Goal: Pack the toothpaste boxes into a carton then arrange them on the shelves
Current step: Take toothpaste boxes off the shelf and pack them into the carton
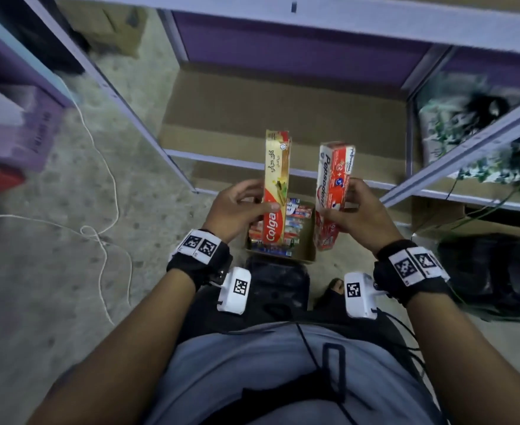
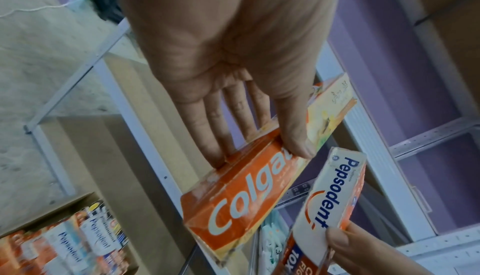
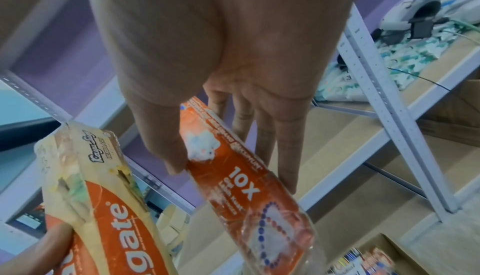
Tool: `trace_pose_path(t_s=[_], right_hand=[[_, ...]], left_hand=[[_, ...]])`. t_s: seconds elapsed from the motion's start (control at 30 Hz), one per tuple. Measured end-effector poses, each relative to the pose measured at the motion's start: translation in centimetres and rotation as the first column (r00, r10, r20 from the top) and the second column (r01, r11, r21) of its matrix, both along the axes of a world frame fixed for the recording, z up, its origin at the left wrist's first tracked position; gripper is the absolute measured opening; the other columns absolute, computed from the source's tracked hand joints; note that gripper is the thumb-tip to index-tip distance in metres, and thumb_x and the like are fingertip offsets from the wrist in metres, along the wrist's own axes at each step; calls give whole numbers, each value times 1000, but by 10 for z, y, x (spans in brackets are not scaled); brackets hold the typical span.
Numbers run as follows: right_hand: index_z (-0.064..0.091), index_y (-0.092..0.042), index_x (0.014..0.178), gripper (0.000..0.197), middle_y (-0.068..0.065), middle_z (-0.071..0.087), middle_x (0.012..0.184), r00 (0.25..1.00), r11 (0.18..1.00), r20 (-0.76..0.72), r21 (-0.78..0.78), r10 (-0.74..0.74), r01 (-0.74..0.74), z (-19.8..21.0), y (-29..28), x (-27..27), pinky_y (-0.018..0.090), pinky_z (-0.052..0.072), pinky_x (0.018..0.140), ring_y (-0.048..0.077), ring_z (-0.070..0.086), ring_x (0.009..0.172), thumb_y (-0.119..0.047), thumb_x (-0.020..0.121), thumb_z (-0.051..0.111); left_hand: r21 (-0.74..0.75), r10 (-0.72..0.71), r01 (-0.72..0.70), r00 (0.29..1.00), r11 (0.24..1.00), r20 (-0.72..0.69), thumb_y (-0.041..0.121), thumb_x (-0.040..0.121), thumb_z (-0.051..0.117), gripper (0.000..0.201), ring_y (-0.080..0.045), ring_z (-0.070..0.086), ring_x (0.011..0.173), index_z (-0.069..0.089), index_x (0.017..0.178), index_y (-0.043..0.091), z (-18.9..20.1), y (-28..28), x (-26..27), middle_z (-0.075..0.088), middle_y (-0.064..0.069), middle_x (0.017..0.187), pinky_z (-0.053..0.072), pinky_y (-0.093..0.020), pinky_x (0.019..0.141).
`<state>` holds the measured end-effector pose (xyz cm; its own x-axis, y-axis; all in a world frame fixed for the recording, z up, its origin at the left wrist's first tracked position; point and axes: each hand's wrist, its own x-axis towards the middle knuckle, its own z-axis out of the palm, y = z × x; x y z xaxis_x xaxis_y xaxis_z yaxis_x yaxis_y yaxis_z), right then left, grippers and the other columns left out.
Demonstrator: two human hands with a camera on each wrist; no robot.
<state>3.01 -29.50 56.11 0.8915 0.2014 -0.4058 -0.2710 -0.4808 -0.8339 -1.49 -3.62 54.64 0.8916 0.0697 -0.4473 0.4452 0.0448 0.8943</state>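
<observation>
My left hand [image 1: 241,207] grips a red and yellow Colgate box [image 1: 276,176] upright, thumb across its front, fingers behind; the same Colgate box [image 2: 249,189] fills the left wrist view. My right hand [image 1: 355,211] holds a red and white Pepsodent box [image 1: 334,185] upright beside it, thumb on one face of the Pepsodent box [image 3: 233,168] and fingers behind. Both boxes hover above a small brown carton [image 1: 306,243] on the floor, packed with several more toothpaste boxes [image 1: 295,217]. Beyond them is a low shelf [image 1: 283,118] lined with cardboard.
White metal shelf posts [image 1: 148,127] frame the bay. A white cable [image 1: 108,234] trails over the concrete floor at left. A neighbouring shelf at right holds patterned packets [image 1: 467,142]. Black shoes [image 1: 495,271] lie at right. A cardboard box [image 1: 111,29] sits at the far back left.
</observation>
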Motion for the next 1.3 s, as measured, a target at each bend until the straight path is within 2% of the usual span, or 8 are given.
trace_pose_path(t_s=[0.3, 0.53, 0.7, 0.83, 0.93, 1.07, 1.2, 1.3], right_hand=[[48, -34, 128, 60, -12, 63, 109, 980, 999, 195, 25, -32, 28, 62, 14, 45, 34, 58, 83, 2, 63, 96, -31, 77, 81], [47, -27, 131, 60, -5, 63, 113, 932, 997, 357, 63, -60, 40, 139, 30, 107, 47, 59, 82, 10, 63, 100, -26, 80, 79], [46, -30, 134, 65, -10, 65, 101, 881, 995, 467, -12, -78, 95, 192, 37, 150, 43, 61, 78, 6, 65, 89, -35, 79, 80], [47, -27, 135, 68, -10, 67, 93, 846, 987, 520, -33, -117, 157, 218, 42, 185, 39, 60, 78, 8, 69, 82, -37, 75, 80], [47, -29, 132, 68, -9, 69, 98, 836, 979, 540, -106, -92, 176, 231, 45, 209, 30, 56, 79, 6, 68, 81, -45, 73, 77], [48, -32, 127, 68, -6, 70, 104, 843, 961, 534, -194, -64, 196, 235, 53, 235, 37, 56, 86, 16, 70, 87, -48, 68, 77], [51, -34, 121, 61, -4, 64, 103, 848, 911, 530, -350, 1, 218, 231, 59, 252, 31, 53, 75, 20, 64, 86, -41, 68, 81], [52, -33, 114, 51, 3, 66, 110, 858, 887, 513, -411, 32, 212, 224, 64, 259, 30, 52, 72, 25, 65, 88, -33, 71, 81]], left_hand=[[69, -26, 11, 973, 998, 229, 34, 65, 90, 58, -19, 73, 98, 66, 117, 31, 65, 14, 46, 72, 7, 114, 61, -39, 78], [121, -25, -26, 917, 992, 398, 21, 72, 87, 55, -12, 73, 93, 65, 122, 19, 136, 23, 115, 74, 4, 108, 60, -27, 68], [255, -50, -68, 902, 965, 429, 36, 66, 90, 54, -15, 73, 90, 69, 114, 20, 180, 28, 167, 75, 3, 100, 62, -37, 69], [369, -27, -156, 895, 916, 445, 58, 51, 87, 56, -9, 74, 78, 72, 96, 27, 205, 32, 207, 75, 8, 87, 62, -35, 70], [474, -23, -208, 899, 855, 437, 64, 48, 83, 58, -6, 72, 69, 72, 89, 25, 218, 37, 236, 74, 10, 79, 61, -31, 70], [709, -108, -216, 918, 672, 381, 72, 51, 75, 55, -7, 69, 60, 69, 81, 27, 228, 45, 265, 72, 10, 71, 58, -26, 62], [883, -212, -181, 932, 432, 295, 76, 58, 66, 56, -12, 63, 61, 66, 74, 22, 231, 49, 282, 69, 5, 71, 44, -23, 51], [922, -225, -140, 946, 361, 232, 75, 60, 65, 56, -19, 61, 66, 62, 75, 21, 230, 47, 290, 65, 2, 74, 36, -24, 49]])
